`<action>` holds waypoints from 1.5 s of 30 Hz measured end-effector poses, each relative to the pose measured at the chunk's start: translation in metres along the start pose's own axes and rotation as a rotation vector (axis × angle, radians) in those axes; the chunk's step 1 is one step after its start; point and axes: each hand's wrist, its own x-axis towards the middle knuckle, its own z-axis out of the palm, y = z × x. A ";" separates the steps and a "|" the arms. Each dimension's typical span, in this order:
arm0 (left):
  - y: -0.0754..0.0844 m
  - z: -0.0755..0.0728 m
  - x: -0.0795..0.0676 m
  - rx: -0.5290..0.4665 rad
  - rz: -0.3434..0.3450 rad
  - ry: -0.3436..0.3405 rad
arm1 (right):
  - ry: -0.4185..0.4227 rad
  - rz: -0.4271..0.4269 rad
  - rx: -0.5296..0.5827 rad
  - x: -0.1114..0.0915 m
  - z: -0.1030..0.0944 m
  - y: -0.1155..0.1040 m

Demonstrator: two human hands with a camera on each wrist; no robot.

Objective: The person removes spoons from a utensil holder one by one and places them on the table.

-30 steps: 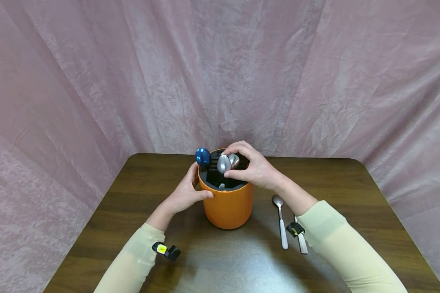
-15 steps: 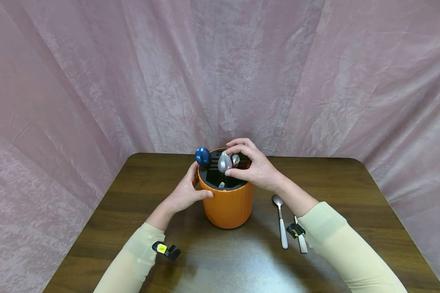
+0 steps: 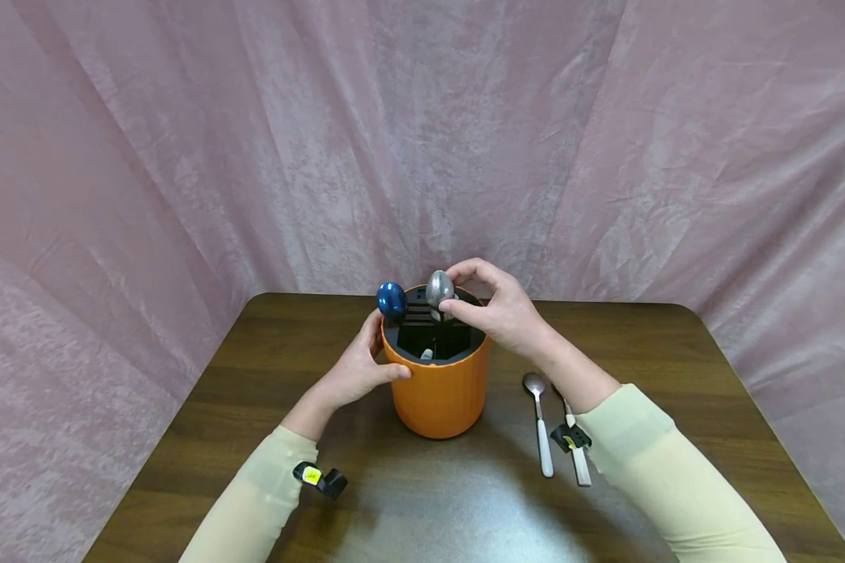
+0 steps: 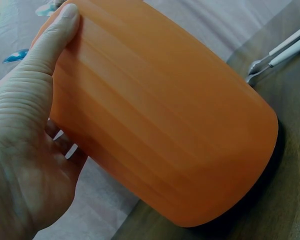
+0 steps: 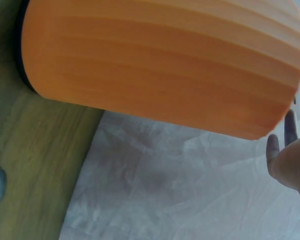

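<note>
An orange utensil holder point(image 3: 440, 399) with a dark slotted insert stands upright on the wooden table. My left hand point(image 3: 357, 374) grips its left side, thumb point(image 4: 65, 30) on the near wall below the rim and the other fingers round the back. Over the opening, my right hand point(image 3: 501, 310) pinches a silver spoon point(image 3: 440, 288) near its bowl, bowl end up; the lower part of the spoon is hidden. Another silver spoon stands just behind the thumb, mostly covered. At the holder's left rim a blue spoon point(image 3: 391, 299) sticks up. A pale handle end point(image 3: 426, 354) shows inside the front compartment.
Two pale-handled pieces of cutlery lie right of the holder: a spoon point(image 3: 543, 438) and, beside it, a second piece point(image 3: 580, 465) partly covered by the right wrist camera point(image 3: 570, 437). A pink curtain point(image 3: 422, 141) hangs behind the table point(image 3: 253, 438).
My right hand has moved up and slightly back and right, lifting the pinched silver spoon's bowl with it. My left hand stays on the holder.
</note>
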 end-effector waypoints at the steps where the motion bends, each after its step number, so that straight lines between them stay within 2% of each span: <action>1: 0.000 0.000 0.000 -0.002 0.001 0.002 | 0.005 -0.006 0.011 0.000 -0.001 -0.001; 8: 0.002 0.001 0.000 -0.006 -0.006 0.002 | 0.067 -0.057 0.080 0.001 -0.008 -0.006; 13: 0.002 0.001 -0.001 -0.006 -0.004 -0.001 | 0.082 -0.016 0.117 -0.001 -0.011 -0.008; 17: 0.001 0.000 -0.001 -0.006 -0.004 -0.002 | 0.102 0.019 0.094 -0.004 -0.014 -0.010; 25: -0.001 -0.001 -0.001 -0.004 -0.004 -0.004 | 0.112 0.034 0.056 -0.006 -0.019 -0.013; 45: -0.002 -0.002 0.000 -0.007 -0.004 -0.001 | 0.212 -0.035 0.169 -0.001 -0.032 -0.023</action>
